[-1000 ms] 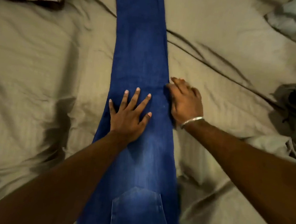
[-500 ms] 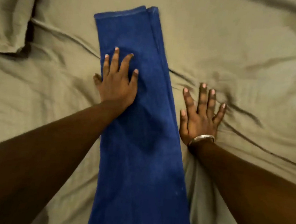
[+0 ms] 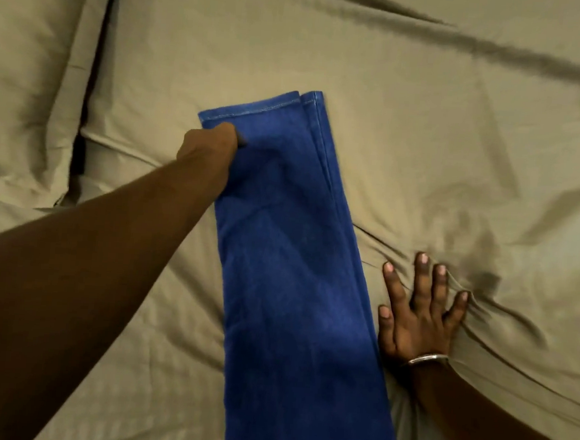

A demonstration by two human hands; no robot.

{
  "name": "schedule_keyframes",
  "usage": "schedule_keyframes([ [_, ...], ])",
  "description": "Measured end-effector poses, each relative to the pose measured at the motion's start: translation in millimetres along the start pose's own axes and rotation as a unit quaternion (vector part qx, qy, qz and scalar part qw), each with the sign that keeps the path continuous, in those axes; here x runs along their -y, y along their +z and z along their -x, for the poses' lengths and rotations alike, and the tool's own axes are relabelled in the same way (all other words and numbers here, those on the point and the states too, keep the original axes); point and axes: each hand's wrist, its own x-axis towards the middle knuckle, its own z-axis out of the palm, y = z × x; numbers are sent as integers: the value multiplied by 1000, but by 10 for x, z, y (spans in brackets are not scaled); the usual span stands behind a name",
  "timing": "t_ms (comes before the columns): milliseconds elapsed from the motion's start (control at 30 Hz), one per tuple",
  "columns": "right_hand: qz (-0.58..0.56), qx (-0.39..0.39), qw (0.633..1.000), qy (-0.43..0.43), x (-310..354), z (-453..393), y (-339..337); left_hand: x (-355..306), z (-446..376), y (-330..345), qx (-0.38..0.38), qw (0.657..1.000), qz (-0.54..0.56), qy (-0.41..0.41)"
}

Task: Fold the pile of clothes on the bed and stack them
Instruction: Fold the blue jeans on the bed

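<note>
Gripping the jeans [image 3: 288,271] hem, left hand [image 3: 208,147]; right hand [image 3: 419,311] flat, splayed on bedsheet [image 3: 424,143].

**Bed surface and what is laid on it**

The bed [image 3: 408,132] is covered by a creased olive-tan sheet. A pair of blue jeans [image 3: 288,271], legs laid together, is stretched lengthwise across it, hems at the far end. A pillow [image 3: 27,81] in matching fabric is seen at the far left. The right hand [image 3: 419,318] is pressed flat on the sheet just beside the jeans.
</note>
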Motion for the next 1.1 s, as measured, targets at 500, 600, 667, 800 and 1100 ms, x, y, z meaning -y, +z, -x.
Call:
schedule_keyframes([
  [500, -43, 14, 999, 12, 18, 17, -56, 287, 1105, -511, 42, 933, 176, 310],
  [600, -53, 14, 999, 1, 42, 16, -90, 737, 1511, -722, 37, 901, 116, 415],
  [667, -61, 17, 998, -7, 52, 49, -152, 1095, 1788, -834, 27, 893, 68, 445],
  [800, -49, 83, 995, -11, 7, -35, -291, 1845, 2333, -901, 22, 898, 18, 439],
  [1100, -492, 101, 854, 134, 150, 1144, -1392, 3336, 3307, -1047, 0, 910, -16, 414],
])
